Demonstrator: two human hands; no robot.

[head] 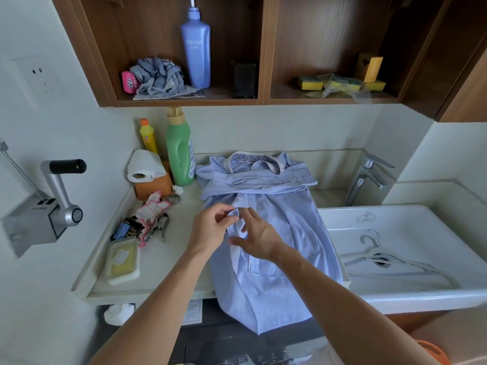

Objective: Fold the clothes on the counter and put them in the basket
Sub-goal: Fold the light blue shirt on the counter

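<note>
Left grip point(210, 227) pinches fold of pale-blue shirt point(290, 227); right grip point(259, 239) spread open over it; hem overhangs counter point(163, 259).

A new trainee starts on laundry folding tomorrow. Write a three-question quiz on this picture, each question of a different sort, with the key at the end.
1. True or false: the shirt lies with its collar at the far end and its hem hanging over the front edge of the counter.
2. What lies in the sink? A. hangers B. a sponge C. a green bottle
3. Which hand pinches a fold of the shirt?
Key: 1 true; 2 A; 3 the left hand, while the right hand is open over the cloth.
</note>
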